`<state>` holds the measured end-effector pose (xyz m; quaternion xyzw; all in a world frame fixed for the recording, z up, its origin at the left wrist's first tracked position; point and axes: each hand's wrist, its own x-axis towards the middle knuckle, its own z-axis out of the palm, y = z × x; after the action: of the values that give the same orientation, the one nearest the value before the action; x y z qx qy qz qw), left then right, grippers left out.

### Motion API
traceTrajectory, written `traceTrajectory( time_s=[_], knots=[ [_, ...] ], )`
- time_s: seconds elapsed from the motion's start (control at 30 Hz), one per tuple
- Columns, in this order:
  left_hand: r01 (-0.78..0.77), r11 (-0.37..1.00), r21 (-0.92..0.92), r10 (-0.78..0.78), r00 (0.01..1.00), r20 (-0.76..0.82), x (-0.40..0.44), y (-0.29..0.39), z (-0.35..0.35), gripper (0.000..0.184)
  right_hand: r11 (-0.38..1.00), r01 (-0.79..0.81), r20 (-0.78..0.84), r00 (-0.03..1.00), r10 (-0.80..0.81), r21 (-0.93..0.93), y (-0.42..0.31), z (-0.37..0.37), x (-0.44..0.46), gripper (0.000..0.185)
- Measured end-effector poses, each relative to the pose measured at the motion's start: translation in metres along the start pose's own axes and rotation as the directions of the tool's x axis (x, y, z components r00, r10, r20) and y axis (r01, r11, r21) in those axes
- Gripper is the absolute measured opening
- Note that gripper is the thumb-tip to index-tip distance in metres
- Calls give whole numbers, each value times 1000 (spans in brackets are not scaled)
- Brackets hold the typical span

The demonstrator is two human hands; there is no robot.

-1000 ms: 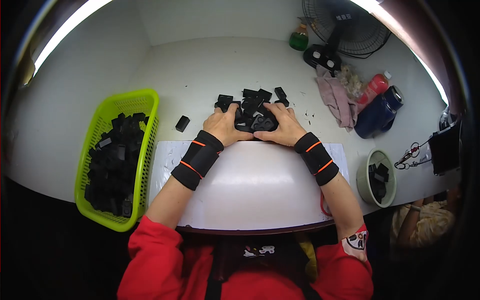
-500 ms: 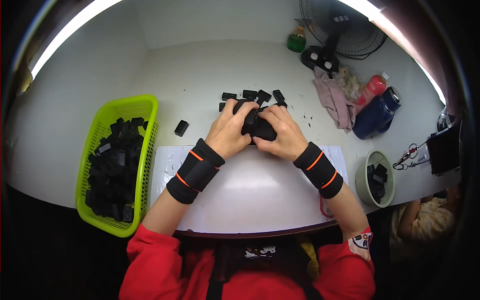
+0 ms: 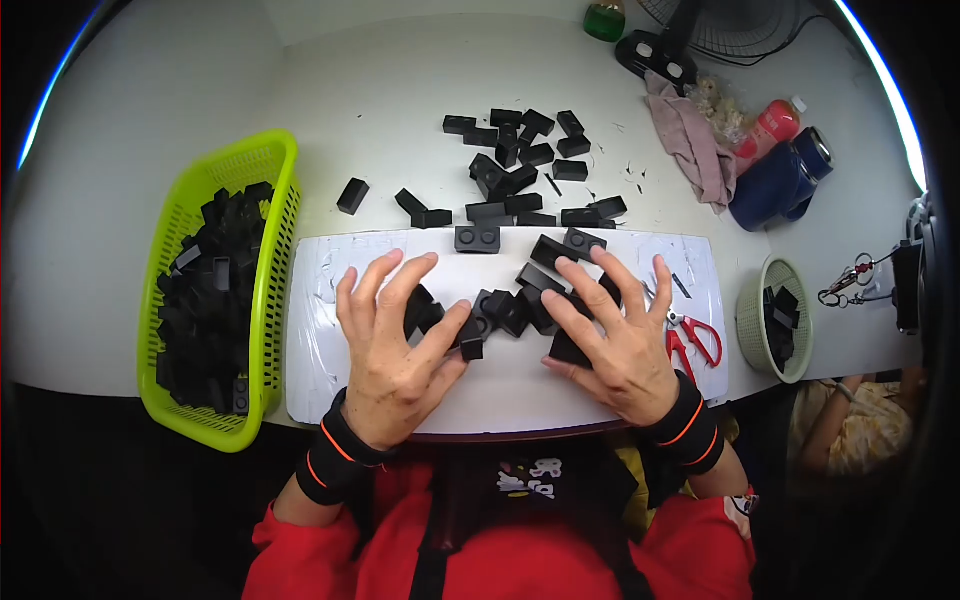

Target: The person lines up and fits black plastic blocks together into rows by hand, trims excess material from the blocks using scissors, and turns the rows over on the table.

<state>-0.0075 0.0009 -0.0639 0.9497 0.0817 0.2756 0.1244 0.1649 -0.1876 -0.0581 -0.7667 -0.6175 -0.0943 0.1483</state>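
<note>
Several black plastic blocks (image 3: 510,312) lie in a loose cluster on the white board (image 3: 480,400), between my two hands. Some show two round marks on one face, such as the block (image 3: 478,239) near the board's back edge. My left hand (image 3: 388,355) is spread at the cluster's left side, its thumb and index finger beside a block (image 3: 470,338). Fingers apart, my right hand (image 3: 625,350) reaches over the blocks on the right and partly hides them. More black blocks (image 3: 490,178) are scattered on the table behind the board.
On the left stands a green basket (image 3: 285,260) full of black blocks. Red-handled scissors (image 3: 712,342) lie by my right hand. A small pale basket (image 3: 800,350) holds more blocks. Back right are a pink cloth (image 3: 690,140), a blue flask (image 3: 785,185), a red bottle (image 3: 775,125) and a fan (image 3: 660,55).
My hands were closed around a bunch of blocks behind the board. They have come nearer and moved apart, and the blocks now lie loose on the board. The view has tilted down.
</note>
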Motion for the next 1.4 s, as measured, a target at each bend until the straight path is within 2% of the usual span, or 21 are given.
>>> traceTrajectory(
  time_s=[0.07,0.13,0.2,0.27,0.33,0.4,0.47,0.5,0.53,0.57,0.6,0.67,0.77,0.93,1.07,1.13,1.2,1.23,1.3,1.33,1.4],
  knots=[
    [27,995,91,-17,994,-109,-5,1,-8,48,996,-86,-44,995,85,-22,-4,-10,-4,76],
    [17,1000,-11,-18,988,-157,-15,0,-15,48,994,-77,-74,995,71,-77,-8,-23,-11,76],
    [4,994,-111,-26,979,-202,-28,5,-17,48,965,-142,-160,971,180,222,-12,-25,-28,67],
    [6,900,-436,-111,970,-215,-38,20,-11,48,788,-108,-174,949,264,606,-26,-13,-39,57],
    [42,813,-580,-184,965,-187,-43,34,5,53,601,-176,-76,926,371,780,-51,-1,-42,47],
    [89,860,-502,-111,994,-14,-31,43,1,43,694,-83,-150,952,268,715,-54,14,-40,44],
    [72,869,-489,-96,995,-25,-33,44,13,35,755,-121,-163,943,290,645,-56,16,-36,39],
    [71,863,-499,-93,995,-19,-31,42,14,35,834,-225,-157,925,345,504,-56,15,-35,38],
    [-2,922,-388,-37,995,-93,-26,38,16,32,880,-323,-162,904,396,348,-54,14,-36,37],
    [-68,962,-263,26,987,-160,-24,35,17,30,862,-338,-179,887,426,378,-49,17,-40,37],
    [-68,961,-269,26,987,-159,-26,34,17,30,836,-363,-205,857,473,412,-47,20,-44,36],
    [0,981,-195,-27,990,-139,-32,36,18,31,789,-391,-238,806,543,475,-45,17,-43,29],
    [61,950,-307,-93,991,-92,-44,49,25,35,700,-400,-238,743,626,592,-56,24,-40,24],
    [55,934,-352,-77,996,-49,-50,59,26,43,892,-239,-347,858,380,384,-74,41,-29,19],
    [59,914,-402,-8,992,126,-49,60,12,43,780,-185,-227,894,386,598,-64,24,-40,19],
    [46,881,-471,-2,996,94,-45,50,9,43,826,-210,-293,866,406,524,-52,18,-45,20],
    [14,936,-352,-23,1000,-21,-34,38,5,43,844,-312,-301,833,464,436,-34,11,-48,23],
    [-9,958,-288,-11,998,-68,-23,32,5,45,841,-383,-212,850,483,381,-28,4,-50,31],
    [-16,989,-145,3,996,-89,1,26,12,45,883,-378,-151,890,429,279,-23,-3,-39,35],
    [-13,989,-145,0,996,-87,9,23,17,45,917,-359,-90,922,378,173,-22,-3,-35,39],
    [-112,989,99,105,992,76,19,17,25,45,934,-344,-23,937,348,94,-20,3,-35,42]
  ],
)
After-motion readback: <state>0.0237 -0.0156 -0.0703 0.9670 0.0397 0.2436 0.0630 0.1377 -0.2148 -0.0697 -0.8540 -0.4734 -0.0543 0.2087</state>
